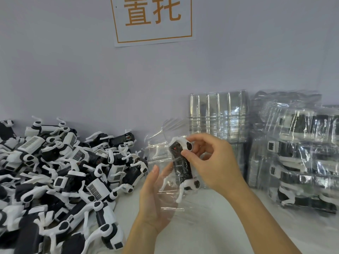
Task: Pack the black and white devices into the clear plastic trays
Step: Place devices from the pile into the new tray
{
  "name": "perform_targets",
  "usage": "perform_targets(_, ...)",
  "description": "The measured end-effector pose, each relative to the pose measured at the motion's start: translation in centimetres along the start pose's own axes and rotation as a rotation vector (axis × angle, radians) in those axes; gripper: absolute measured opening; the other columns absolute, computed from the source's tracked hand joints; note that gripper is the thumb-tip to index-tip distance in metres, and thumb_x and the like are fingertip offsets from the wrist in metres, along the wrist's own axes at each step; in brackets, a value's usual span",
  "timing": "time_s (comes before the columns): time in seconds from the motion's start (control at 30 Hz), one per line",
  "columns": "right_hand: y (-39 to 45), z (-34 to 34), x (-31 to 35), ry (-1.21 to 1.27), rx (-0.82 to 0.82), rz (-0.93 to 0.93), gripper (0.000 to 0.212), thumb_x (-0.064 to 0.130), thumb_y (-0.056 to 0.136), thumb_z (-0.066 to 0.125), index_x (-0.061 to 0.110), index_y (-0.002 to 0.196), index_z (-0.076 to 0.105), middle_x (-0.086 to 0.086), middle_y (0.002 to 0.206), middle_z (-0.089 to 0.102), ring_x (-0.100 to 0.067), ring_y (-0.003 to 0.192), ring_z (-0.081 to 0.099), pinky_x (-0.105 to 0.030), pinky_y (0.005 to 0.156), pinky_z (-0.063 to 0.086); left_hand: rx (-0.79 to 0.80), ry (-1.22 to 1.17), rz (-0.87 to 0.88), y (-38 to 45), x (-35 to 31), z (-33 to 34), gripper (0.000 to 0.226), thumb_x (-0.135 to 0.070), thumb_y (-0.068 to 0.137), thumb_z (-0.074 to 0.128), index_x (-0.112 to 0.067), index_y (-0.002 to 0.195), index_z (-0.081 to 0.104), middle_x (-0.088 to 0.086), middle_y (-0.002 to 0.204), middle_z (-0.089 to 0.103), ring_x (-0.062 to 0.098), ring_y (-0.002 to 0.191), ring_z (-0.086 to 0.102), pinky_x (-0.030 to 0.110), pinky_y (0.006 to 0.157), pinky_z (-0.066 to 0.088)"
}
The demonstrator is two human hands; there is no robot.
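A heap of black and white devices (60, 176) covers the table's (211, 226) left side, with filled clear trays (300, 158) stacked right. Between them, the left hand (156, 202) cradles a thin, probably slippery, easily buckled clear plastic tray (165, 173) on relaxed fingers. The right hand (209, 160) pinches one light device (183, 162) by its white end into it; the rigid body looks the safest hold.

A: The tray (165, 171)?
B: Thin clear plastic, glossy, like the stacked trays (218, 116).
A: The device (181, 162)?
B: Smooth black and white plastic. The wall sign (152, 19) looks like matt paper
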State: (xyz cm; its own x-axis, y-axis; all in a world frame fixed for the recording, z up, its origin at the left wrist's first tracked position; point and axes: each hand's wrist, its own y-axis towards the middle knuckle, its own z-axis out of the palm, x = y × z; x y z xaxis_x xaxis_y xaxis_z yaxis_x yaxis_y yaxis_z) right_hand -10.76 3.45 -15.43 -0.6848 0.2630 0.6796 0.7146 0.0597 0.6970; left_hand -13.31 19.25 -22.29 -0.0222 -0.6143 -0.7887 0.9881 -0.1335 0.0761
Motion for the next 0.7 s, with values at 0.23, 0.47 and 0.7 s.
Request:
perform_targets(0.23, -0.2, 0.3, 0.1, -0.071, -0.027, -0.014, 0.021, 0.024, 0.083, 0.080, 0.034, 0.094, 0.066, 0.015, 0.074, 0.063, -0.007, 0.063, 0.061, -0.011, 0.057, 0.045, -0.004, 0.049, 0.041, 0.2, 0.1, -0.1, 0.082, -0.069, 0.040, 0.089, -0.028, 0.110, 0.077, 0.012, 0.104, 0.076, 0.034, 0.086, 0.071, 0.042, 0.072, 0.059)
perform_targets(0.47, -0.7, 0.4, 0.1, -0.137, 0.039, -0.010, 0.026, 0.035, 0.093, 0.063, 0.031, 0.119, 0.064, 0.023, 0.108, 0.060, 0.003, 0.106, 0.056, -0.018, 0.089, 0.046, 0.018, 0.030, 0.053, 0.2, 0.0, 0.6, 0.077, -0.062, 0.042, 0.090, -0.027, 0.109, 0.077, 0.013, 0.104, 0.076, 0.035, 0.090, 0.075, 0.042, 0.064, 0.060)
perform_targets(0.7, -1.2, 1.2, 0.7, 0.225, 0.180, 0.031, 0.035, 0.047, 0.100, 0.036, 0.051, 0.117, 0.066, 0.017, 0.136, 0.060, 0.000, 0.136, 0.044, -0.030, 0.114, 0.032, -0.028, 0.164, 0.123, 0.4, 0.0, 1.6, 0.059, -0.056, 0.056, 0.084, -0.025, 0.105, 0.078, 0.012, 0.112, 0.075, 0.034, 0.105, 0.071, 0.046, 0.087, 0.058)
